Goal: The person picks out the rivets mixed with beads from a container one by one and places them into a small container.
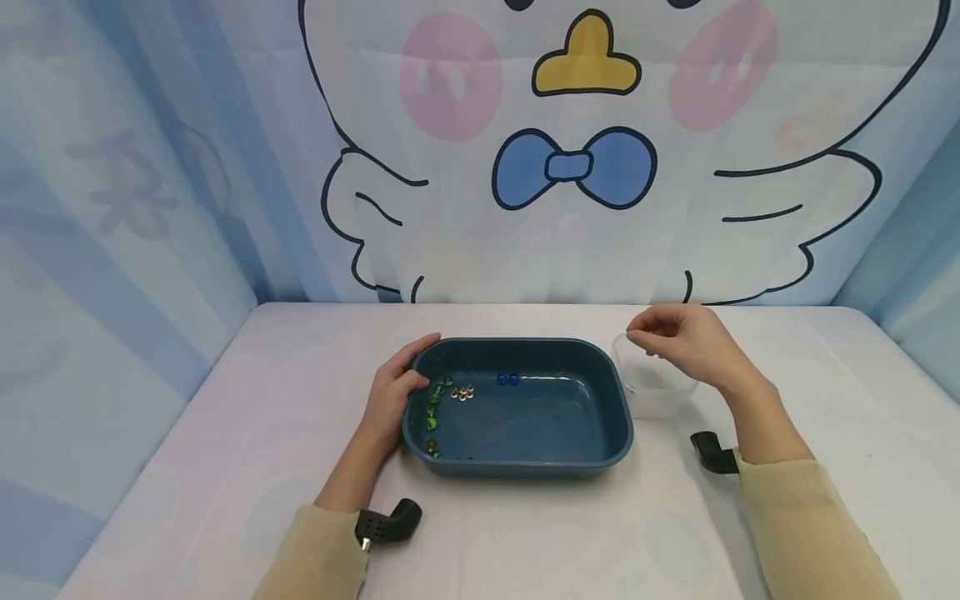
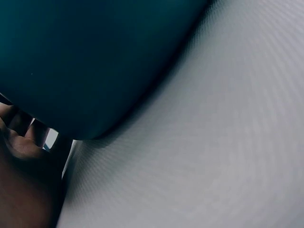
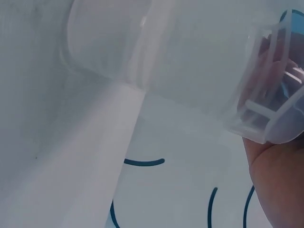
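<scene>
My left hand (image 1: 393,392) grips the left rim of a dark blue-green plastic basin (image 1: 525,467), its thumb over the edge. Inside the basin, several small green shiny pieces (image 1: 432,410) line the left side, with a brownish one (image 1: 431,447) near the front corner. Small gold pieces (image 1: 462,393) lie beside them, and two round blue beads (image 1: 507,379) sit near the back wall. Over a clear plastic container (image 1: 654,404), my right hand (image 1: 686,346) has its thumb and forefinger close together at the rim; I cannot tell whether anything is between them.
The clear container stands right against the basin's right end, on a white-covered table (image 1: 525,542). A cartoon-printed curtain (image 1: 570,250) hangs behind the table's back edge. Black wrist cameras (image 1: 390,525) stick out from both sleeves.
</scene>
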{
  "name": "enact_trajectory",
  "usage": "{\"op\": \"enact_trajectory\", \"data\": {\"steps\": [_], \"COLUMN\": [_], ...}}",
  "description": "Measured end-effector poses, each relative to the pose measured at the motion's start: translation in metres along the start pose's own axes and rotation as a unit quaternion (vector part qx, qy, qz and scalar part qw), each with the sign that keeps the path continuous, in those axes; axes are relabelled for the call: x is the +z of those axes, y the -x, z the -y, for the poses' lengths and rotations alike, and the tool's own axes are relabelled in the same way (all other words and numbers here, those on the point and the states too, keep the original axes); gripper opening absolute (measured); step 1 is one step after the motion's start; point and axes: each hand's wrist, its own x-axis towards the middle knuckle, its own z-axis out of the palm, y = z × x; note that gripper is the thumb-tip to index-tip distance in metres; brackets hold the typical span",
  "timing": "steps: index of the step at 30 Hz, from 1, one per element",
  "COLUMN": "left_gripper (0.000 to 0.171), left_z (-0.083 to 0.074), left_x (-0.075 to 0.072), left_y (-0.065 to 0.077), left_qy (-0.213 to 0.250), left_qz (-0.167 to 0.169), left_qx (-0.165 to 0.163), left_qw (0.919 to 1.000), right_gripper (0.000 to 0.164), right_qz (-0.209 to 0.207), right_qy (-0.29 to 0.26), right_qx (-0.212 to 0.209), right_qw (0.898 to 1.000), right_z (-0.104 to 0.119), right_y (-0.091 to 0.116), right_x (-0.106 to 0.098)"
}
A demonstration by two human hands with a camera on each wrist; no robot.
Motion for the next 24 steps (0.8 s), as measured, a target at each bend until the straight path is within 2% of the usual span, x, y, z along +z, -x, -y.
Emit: {"op": "enact_trajectory", "data": {"steps": [9, 24], "left_gripper": [0.063, 0.063], "left_z": [0.0009, -0.0001], "left_x": [-0.0004, -0.0001], "left_y": [-0.0002, -0.0001], "left_qy": [0.003, 0.009], "left_qz": [-0.001, 0.001], "left_qx": [0.0, 0.002], "left_qw": [1.0, 1.0], "right_gripper": [0.017, 0.021], "right_qz": [0.011, 0.009], "right_qy": [0.022, 0.036], "right_qx": [0.012, 0.001], "right_qw": [1.0, 0.999], "right_z": [-0.0033, -0.002], "right_y": [0.0007, 0.0014], "right_x": [-0.0008, -0.0039]}}
